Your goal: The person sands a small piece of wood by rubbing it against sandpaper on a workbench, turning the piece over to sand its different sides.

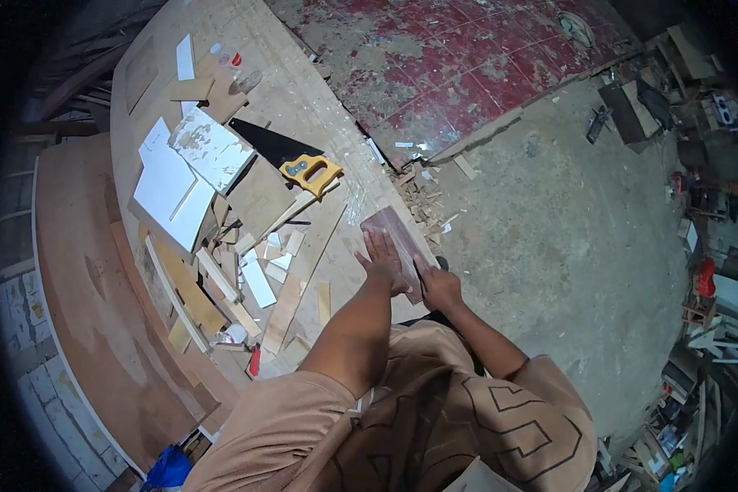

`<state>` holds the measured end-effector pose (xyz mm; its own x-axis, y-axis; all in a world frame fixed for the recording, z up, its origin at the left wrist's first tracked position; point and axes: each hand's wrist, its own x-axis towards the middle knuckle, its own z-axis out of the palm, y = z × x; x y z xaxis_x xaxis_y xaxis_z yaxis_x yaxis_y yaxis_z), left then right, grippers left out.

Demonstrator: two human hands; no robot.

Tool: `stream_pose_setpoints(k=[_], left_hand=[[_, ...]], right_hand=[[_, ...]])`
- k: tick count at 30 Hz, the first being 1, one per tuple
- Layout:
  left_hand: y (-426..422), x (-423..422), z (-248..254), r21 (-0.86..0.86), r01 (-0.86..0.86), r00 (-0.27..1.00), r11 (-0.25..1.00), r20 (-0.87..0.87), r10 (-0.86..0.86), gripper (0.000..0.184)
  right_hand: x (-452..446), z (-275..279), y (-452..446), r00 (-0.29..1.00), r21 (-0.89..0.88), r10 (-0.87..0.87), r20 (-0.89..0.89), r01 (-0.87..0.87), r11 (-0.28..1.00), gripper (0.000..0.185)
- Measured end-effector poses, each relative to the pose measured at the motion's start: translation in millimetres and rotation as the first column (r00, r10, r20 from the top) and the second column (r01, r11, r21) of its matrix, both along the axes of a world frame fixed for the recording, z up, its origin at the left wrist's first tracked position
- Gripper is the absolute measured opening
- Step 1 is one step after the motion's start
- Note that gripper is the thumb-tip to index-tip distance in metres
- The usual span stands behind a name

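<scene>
A reddish-brown wooden board (380, 220) lies at the right edge of the light wooden worktable (348, 271). My left hand (380, 261) rests on the board with its fingers spread, pressing flat on its face. At the board's right edge, my right hand (439, 287) is closed round a dark, narrow tool (420, 265) whose kind I cannot make out. Its tip touches or nearly touches the board. Up and left of my hands lies a handsaw with a yellow handle (312, 172).
White sheets (168, 193), a paint-marked white panel (213, 149) and several wood strips (291, 305) cover the table's left part. A red-handled tool (255, 360) lies near my left sleeve. Wood scraps (422, 197) litter the concrete floor (541, 230) beside the table.
</scene>
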<state>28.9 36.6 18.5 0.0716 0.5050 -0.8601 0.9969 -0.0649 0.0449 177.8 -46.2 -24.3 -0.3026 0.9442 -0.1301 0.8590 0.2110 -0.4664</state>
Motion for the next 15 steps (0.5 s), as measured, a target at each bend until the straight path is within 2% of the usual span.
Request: stream_pose_setpoints(k=[3, 7, 9, 12, 15], left_hand=[[1, -1, -1, -0.018, 0.003, 1.000, 1.000, 0.005, -0.003, 0.148], [-1, 0, 3, -0.027, -0.009, 1.000, 1.000, -0.008, 0.009, 0.147], [3, 2, 2, -0.064, 0.060, 0.997, 0.996, -0.054, -0.064, 0.147], [3, 3, 9, -0.053, 0.054, 0.998, 0.997, -0.034, -0.055, 0.146], [1, 1, 1, -0.031, 0.046, 0.999, 0.998, -0.024, -0.047, 0.146]], right_hand=[[-4, -10, 0, 0.999, 0.044, -0.010, -0.040, 0.012, 0.999, 0.064], [-57, -30, 93, 0.991, 0.090, -0.106, 0.087, 0.098, 0.991, 0.065], [-72, -23, 130, 0.991, 0.186, -0.129, 0.038, 0.120, 0.975, 0.063], [-72, -17, 133, 0.990, 0.163, -0.138, 0.033, 0.131, 0.978, 0.063], [-52, -28, 85, 0.995, 0.111, -0.090, 0.039, 0.085, 0.990, 0.063]])
